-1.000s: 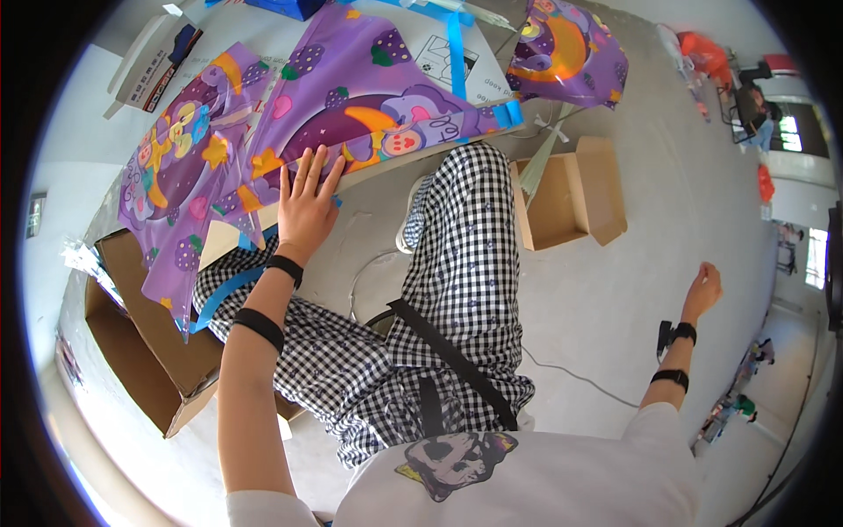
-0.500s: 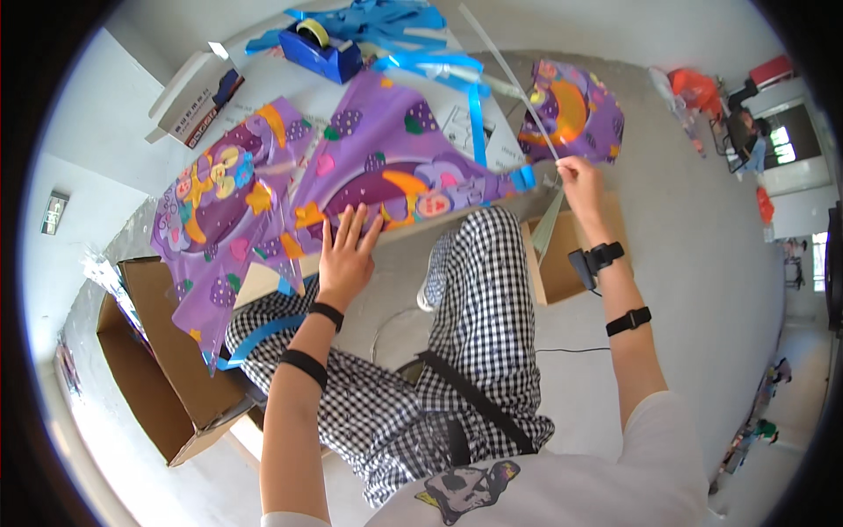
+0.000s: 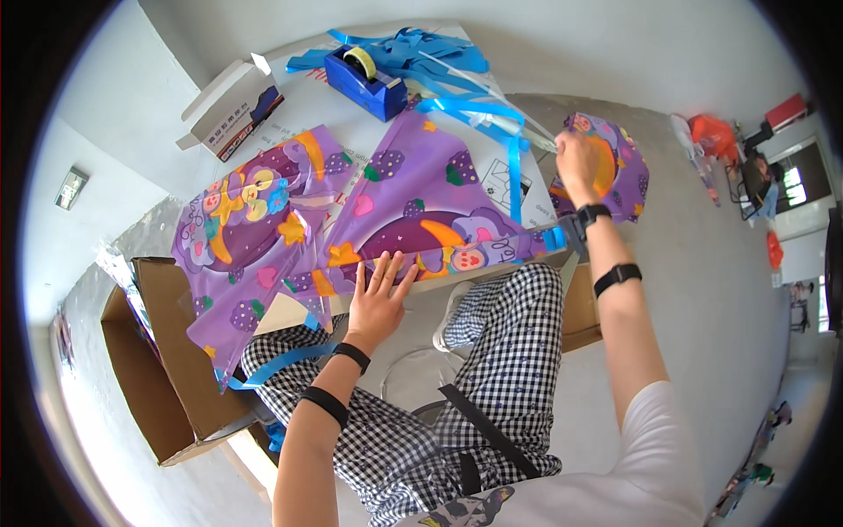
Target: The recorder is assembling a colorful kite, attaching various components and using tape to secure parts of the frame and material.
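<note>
My left hand (image 3: 378, 303) lies with fingers spread on the near edge of a purple plastic sheet (image 3: 395, 189) printed with moons, stars and berries. The sheet is roughly triangular and has blue tape (image 3: 553, 238) at its right corner. My right hand (image 3: 577, 167) is closed in a fist beyond that corner. It grips a thin, pale, see-through strip (image 3: 450, 68), which slants away to the far left over the table. The part of the strip inside the fist is hidden. A second printed purple sheet (image 3: 211, 299) hangs over the table's left edge towards my knee.
A blue tape dispenser (image 3: 378, 95), a pile of blue ribbons (image 3: 417, 51) and an opened small carton (image 3: 233, 110) are on the white table (image 3: 299, 92). Another purple printed piece (image 3: 628, 180) is beyond the right edge. Cardboard boxes (image 3: 189, 369) (image 3: 580, 307) stand at left and right.
My right hand has moved farther away, and the strip now lies lower across the table's far side. My left hand stays flat on the sheet. The whole view has shifted slightly.
</note>
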The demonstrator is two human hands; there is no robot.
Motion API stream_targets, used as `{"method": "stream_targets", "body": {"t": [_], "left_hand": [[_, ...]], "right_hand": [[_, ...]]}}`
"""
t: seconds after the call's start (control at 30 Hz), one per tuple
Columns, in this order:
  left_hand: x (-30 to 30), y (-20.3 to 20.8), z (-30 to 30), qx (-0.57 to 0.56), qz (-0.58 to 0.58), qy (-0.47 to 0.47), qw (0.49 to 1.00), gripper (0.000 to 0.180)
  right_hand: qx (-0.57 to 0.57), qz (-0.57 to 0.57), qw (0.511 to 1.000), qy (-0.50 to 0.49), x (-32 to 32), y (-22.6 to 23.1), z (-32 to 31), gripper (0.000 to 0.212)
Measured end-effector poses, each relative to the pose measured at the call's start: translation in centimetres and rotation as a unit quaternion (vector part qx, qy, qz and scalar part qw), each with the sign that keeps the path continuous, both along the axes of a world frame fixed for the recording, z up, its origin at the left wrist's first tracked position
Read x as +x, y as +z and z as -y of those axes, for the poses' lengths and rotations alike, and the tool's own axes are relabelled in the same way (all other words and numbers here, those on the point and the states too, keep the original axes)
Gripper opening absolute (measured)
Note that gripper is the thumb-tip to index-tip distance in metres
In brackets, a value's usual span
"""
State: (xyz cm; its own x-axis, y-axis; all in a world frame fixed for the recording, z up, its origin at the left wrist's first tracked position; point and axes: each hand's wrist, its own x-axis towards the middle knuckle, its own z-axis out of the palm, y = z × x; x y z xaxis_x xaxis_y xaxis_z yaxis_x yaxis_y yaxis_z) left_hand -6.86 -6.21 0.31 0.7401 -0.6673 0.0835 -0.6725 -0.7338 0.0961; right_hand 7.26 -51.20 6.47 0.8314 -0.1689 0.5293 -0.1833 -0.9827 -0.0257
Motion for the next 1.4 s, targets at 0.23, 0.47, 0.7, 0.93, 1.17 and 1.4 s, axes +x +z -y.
{"method": "stream_targets", "body": {"t": [0.23,0.47,0.7,0.93,1.17,1.4], "left_hand": [[0.0,-0.2,0.2,0.005,0.006,0.005,1.000,0.081],[0.1,-0.8,0.6,-0.015,0.034,0.004,0.999,0.077],[0.3,-1.4,1.2,-0.015,0.070,-0.013,0.997,0.073],[0.6,-1.6,1.2,0.013,0.088,-0.032,0.996,0.064],[0.9,-1.8,0.4,0.030,0.079,-0.039,0.996,0.059],[0.9,-1.7,0.3,0.029,0.077,-0.038,0.996,0.060]], "right_hand": [[0.189,-0.038,0.974,0.117,7.8,0.7,1.7,0.032],[0.314,-0.062,0.931,0.173,-3.3,-3.3,7.4,0.032],[0.519,0.018,0.817,-0.251,-28.2,-19.5,16.9,0.016],[0.598,-0.229,0.651,-0.407,-39.0,-35.3,10.7,0.020],[0.710,-0.117,0.527,-0.453,-34.3,-38.6,7.7,0.020],[0.639,-0.157,0.592,-0.466,-34.8,-40.8,7.5,0.016]]}}
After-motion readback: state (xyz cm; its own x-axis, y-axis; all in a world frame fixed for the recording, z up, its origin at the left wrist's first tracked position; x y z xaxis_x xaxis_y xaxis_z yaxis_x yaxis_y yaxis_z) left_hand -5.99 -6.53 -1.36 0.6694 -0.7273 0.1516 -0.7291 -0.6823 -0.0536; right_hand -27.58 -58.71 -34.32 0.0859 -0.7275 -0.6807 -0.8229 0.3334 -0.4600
